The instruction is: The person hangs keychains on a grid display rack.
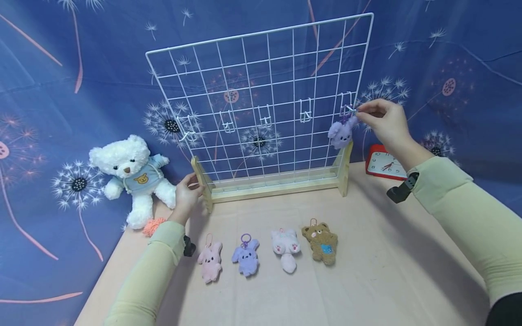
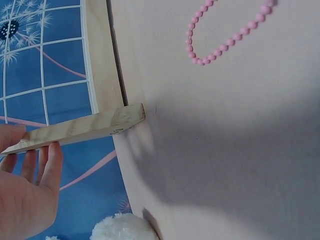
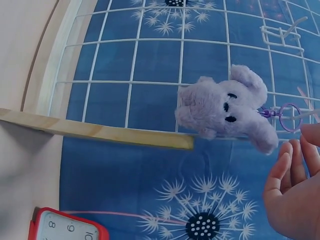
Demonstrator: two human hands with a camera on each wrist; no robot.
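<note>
My left hand (image 1: 187, 198) grips the left wooden upright (image 1: 200, 188) of a stand holding a white wire grid (image 1: 268, 59), thumb on one side and fingers on the other. At the grid's right side, my right hand (image 1: 385, 120) is raised, thumb and forefinger pinching at the purple ring (image 3: 290, 118) of a lilac plush keychain (image 1: 341, 133). A white hook (image 1: 347, 100) passes through that ring, and the plush hangs against the grid. Fingertip contact with the ring is partly hidden. Several more hooks, such as one white hook (image 1: 306, 115), line the same row.
On the table, left to right, lie a pink plush keychain (image 1: 210, 262), a purple one (image 1: 247, 259), a white plush (image 1: 287, 248) and a brown bear (image 1: 322, 244). A white teddy (image 1: 136, 170) sits left beside a coral pompom (image 1: 153, 226). A red clock (image 1: 385, 162) stands right.
</note>
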